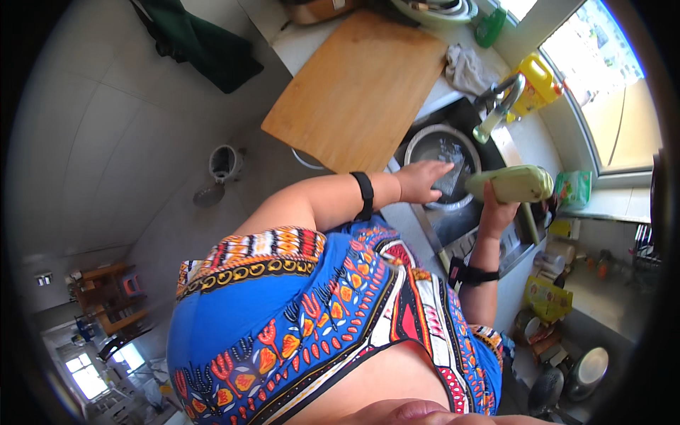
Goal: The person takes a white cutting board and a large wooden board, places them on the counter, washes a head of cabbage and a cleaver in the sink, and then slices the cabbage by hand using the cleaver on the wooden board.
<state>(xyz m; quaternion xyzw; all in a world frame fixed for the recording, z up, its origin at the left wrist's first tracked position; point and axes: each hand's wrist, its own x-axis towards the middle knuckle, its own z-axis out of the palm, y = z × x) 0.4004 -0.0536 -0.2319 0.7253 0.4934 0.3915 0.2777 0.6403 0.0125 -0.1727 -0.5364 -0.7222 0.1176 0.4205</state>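
My right hand grips a long pale green gourd near its middle, holding it over the right side of the sink. My left hand is empty with its fingers apart, reaching over the near rim of a round metal basin. Water in the basin catches the light. The basin sits in a dark sink; beyond it a curved metal faucet ends in a pale green spout. Part of the basin is hidden behind my left hand.
A large wooden cutting board lies on the counter left of the sink. A grey cloth, a yellow jug and a green bottle stand or lie behind. A green and white packet is by the window. Cookware stands at lower right.
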